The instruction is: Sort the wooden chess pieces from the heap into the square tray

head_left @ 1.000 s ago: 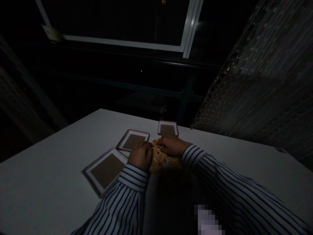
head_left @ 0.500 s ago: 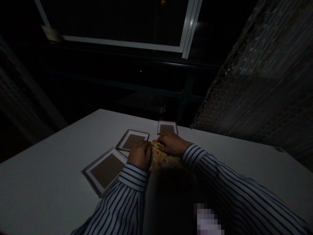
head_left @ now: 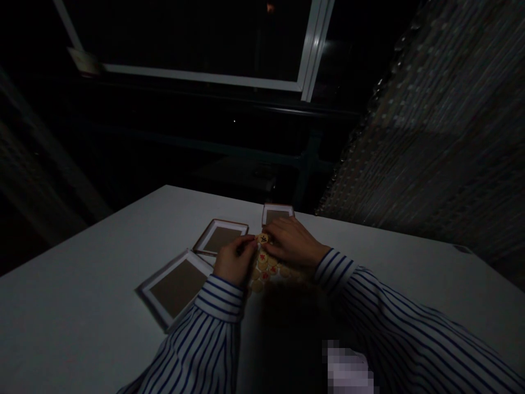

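At the middle of a dim table (head_left: 82, 284), a crowded reach

The right hand (head_left: 295, 241) bends over a disc with a black mark (head_left: 263, 238); its fingertips are at the disc's edge, but I cannot tell whether they grip it or only touch it. The left hand (head_left: 232, 262) is curled just beside, thumb and forefinger near each other; whether they pinch something is too dark to see. With so little room, I think the fingers could knock one another, and the black-marked disc could slip from its place.

Below, between the hands, lie other discs (head_left: 263, 258) on the table, some with red marks and some overlapping. Because they are loose, a push from a palm or from the right sleeve (head_left: 394, 306) could scatter them. The shadow on the near side could also cause a mark to be misread.

Farther out, the middle tray (head_left: 220, 238) lies just beyond the left hand. The grey-edged tray (head_left: 178, 287) is nearer to the body, and the left sleeve (head_left: 197, 339) passes close to it, so a careless forearm could shift it. The far tray (head_left: 275, 215) is partly hidden behind the right hand, which could bump its rim.
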`<state>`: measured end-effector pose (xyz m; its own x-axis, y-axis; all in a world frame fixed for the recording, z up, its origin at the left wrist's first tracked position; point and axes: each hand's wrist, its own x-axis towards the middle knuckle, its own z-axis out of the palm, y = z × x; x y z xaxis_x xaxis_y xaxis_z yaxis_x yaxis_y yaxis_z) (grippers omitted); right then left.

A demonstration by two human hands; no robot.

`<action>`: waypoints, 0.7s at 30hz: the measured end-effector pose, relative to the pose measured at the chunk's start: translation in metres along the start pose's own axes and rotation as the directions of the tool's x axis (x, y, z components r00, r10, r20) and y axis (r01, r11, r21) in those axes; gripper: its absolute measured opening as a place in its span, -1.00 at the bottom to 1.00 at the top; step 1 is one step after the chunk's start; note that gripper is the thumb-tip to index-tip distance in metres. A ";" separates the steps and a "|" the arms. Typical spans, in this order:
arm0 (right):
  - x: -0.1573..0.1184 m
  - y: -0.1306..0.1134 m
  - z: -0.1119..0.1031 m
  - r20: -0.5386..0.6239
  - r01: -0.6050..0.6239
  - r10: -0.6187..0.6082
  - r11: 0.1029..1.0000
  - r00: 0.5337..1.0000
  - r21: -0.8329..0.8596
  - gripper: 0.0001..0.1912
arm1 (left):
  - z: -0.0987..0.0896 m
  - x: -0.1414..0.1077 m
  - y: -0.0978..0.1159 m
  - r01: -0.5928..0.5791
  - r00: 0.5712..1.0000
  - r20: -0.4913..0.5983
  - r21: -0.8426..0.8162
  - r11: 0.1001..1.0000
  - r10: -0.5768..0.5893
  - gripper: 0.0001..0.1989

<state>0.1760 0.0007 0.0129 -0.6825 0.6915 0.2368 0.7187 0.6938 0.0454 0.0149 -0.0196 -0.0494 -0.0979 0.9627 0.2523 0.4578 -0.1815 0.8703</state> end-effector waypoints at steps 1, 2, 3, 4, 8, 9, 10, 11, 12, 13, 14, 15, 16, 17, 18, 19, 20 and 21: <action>-0.001 -0.001 -0.002 -0.006 0.002 -0.002 1.000 1.000 -0.007 -0.71 | 0.000 0.000 0.002 0.016 1.000 0.007 -0.052 0.999 -0.015 -0.69; -0.002 -0.002 -0.003 -0.010 0.008 -0.008 1.000 1.000 -0.013 -0.71 | 0.000 0.000 0.004 0.031 0.999 0.019 -0.108 0.994 -0.029 -0.70; -0.003 -0.003 -0.004 -0.014 0.014 -0.014 1.000 1.000 -0.018 -0.71 | 0.000 -0.001 0.006 0.049 0.998 0.032 -0.167 0.985 -0.044 -0.71; -0.004 -0.003 -0.005 -0.017 0.018 -0.018 1.000 1.000 -0.022 -0.71 | 0.000 -0.001 0.008 0.070 0.997 0.049 -0.225 0.972 -0.061 -0.73; -0.008 -0.006 -0.008 -0.027 0.019 -0.020 0.999 0.999 -0.029 -0.70 | 0.003 -0.005 0.015 0.163 0.985 0.115 -0.420 0.893 -0.126 -0.75; -0.009 -0.006 -0.009 -0.032 0.022 -0.023 0.999 0.999 -0.030 -0.69 | 0.004 -0.005 0.015 0.181 0.983 0.123 -0.468 0.865 -0.139 -0.74; -0.010 -0.007 -0.009 -0.037 0.028 -0.029 0.999 0.999 -0.029 -0.69 | 0.005 -0.006 0.015 0.194 0.981 0.126 -0.515 0.835 -0.150 -0.72; -0.011 -0.007 -0.009 -0.043 0.034 -0.035 0.999 0.998 -0.027 -0.70 | 0.006 -0.007 0.015 0.203 0.979 0.125 -0.554 0.807 -0.161 -0.71; -0.012 -0.008 -0.009 -0.047 0.038 -0.039 0.999 0.998 -0.022 -0.70 | 0.007 -0.007 0.014 0.208 0.978 0.128 -0.577 0.790 -0.163 -0.70; -0.013 -0.008 -0.009 -0.048 0.041 -0.042 0.999 0.998 -0.015 -0.70 | 0.008 -0.007 0.013 0.207 0.978 0.132 -0.584 0.785 -0.160 -0.69; -0.014 -0.008 -0.010 -0.047 0.042 -0.042 0.999 0.998 -0.006 -0.70 | 0.008 -0.007 0.012 0.201 0.980 0.132 -0.578 0.791 -0.152 -0.69; -0.015 -0.008 -0.010 -0.046 0.040 -0.040 0.999 0.998 0.004 -0.70 | 0.008 -0.007 0.012 0.190 0.982 0.126 -0.564 0.804 -0.143 -0.69; -0.016 -0.007 -0.010 -0.044 0.039 -0.038 0.999 0.998 0.016 -0.70 | 0.008 -0.007 0.012 0.180 0.983 0.122 -0.542 0.821 -0.135 -0.69; -0.018 -0.007 -0.010 -0.046 0.036 -0.035 0.999 0.998 0.027 -0.69 | 0.007 -0.007 0.013 0.170 0.985 0.118 -0.520 0.837 -0.126 -0.70; -0.019 -0.006 -0.011 -0.047 0.035 -0.033 0.999 0.998 0.038 -0.68 | 0.007 -0.007 0.014 0.162 0.986 0.110 -0.503 0.849 -0.123 -0.70; -0.021 -0.005 -0.012 -0.049 0.032 -0.029 0.998 0.998 0.047 -0.68 | 0.006 -0.007 0.015 0.161 0.987 0.103 -0.491 0.856 -0.126 -0.70; -0.023 -0.005 -0.013 -0.053 0.026 -0.023 0.998 0.998 0.055 -0.67 | 0.006 -0.007 0.016 0.164 0.986 0.103 -0.477 0.863 -0.131 -0.70; -0.025 -0.004 -0.014 -0.057 0.018 -0.015 0.998 0.998 0.060 -0.67 | 0.006 -0.008 0.017 0.169 0.985 0.102 -0.467 0.868 -0.137 -0.70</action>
<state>0.1923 -0.0220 0.0207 -0.6844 0.6684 0.2912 0.6968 0.7172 -0.0086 0.0283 -0.0290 -0.0390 -0.0689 0.9939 0.0859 -0.0319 -0.0883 0.9956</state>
